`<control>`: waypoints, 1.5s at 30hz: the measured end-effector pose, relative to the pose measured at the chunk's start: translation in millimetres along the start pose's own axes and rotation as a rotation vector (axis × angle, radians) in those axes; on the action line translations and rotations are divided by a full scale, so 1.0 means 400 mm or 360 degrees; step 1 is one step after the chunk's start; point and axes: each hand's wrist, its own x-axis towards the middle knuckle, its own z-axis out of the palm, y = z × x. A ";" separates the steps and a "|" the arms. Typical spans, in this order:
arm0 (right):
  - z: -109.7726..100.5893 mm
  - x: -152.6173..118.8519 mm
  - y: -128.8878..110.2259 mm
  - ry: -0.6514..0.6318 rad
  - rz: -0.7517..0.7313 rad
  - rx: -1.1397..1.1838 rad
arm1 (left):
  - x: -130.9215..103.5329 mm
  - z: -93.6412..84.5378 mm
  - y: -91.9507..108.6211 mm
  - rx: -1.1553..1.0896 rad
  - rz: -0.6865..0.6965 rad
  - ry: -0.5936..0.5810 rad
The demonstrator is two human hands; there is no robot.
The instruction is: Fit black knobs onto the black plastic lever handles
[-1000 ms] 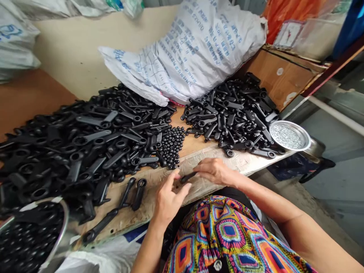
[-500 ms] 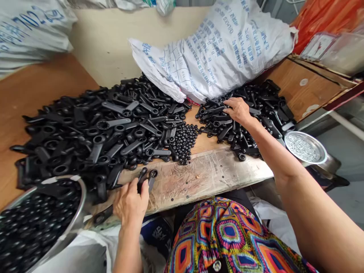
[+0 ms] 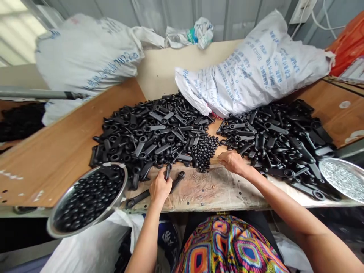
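My left hand (image 3: 160,188) is closed around a black crank-shaped part (image 3: 168,171), whose round end points up past the fingers. Right beside those fingers another black crank part (image 3: 178,181) shows; whether the hand also grips it I cannot tell. A dark crank part (image 3: 138,199) lies on the board just left of the hand. My right hand (image 3: 233,163) is over the board's far edge with fingertips pinched together; what they hold, if anything, is hidden. It is nearest to a heap of small black beads (image 3: 204,149), to its left.
Large piles of black crank parts (image 3: 153,132) lie left and right (image 3: 273,132). A metal bowl (image 3: 125,182) of black balls stands left, a metal bowl (image 3: 322,167) of small silvery pins right. A printed white sack (image 3: 256,72) leans behind. A worn board (image 3: 204,189) runs along the front.
My right hand has left the right pile and come toward me, down to the board near the beads. My left hand remains low over the board. The camera view has shifted.
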 end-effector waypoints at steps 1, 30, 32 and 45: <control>0.002 0.010 -0.004 0.0008 0.0018 -0.0018 | 0.007 -0.002 -0.005 -0.0098 -0.0002 0.0019; 0.024 0.048 -0.010 -0.0126 0.0402 -0.0195 | -0.145 -0.014 0.142 -0.2497 0.0074 -0.1033; 0.027 0.003 -0.011 -0.0153 0.0329 -0.0103 | -0.145 0.012 0.154 -0.2161 0.0300 -0.0826; 0.045 -0.194 0.007 -0.0072 0.0419 0.0134 | -0.154 0.164 0.164 -0.0001 0.1696 0.0050</control>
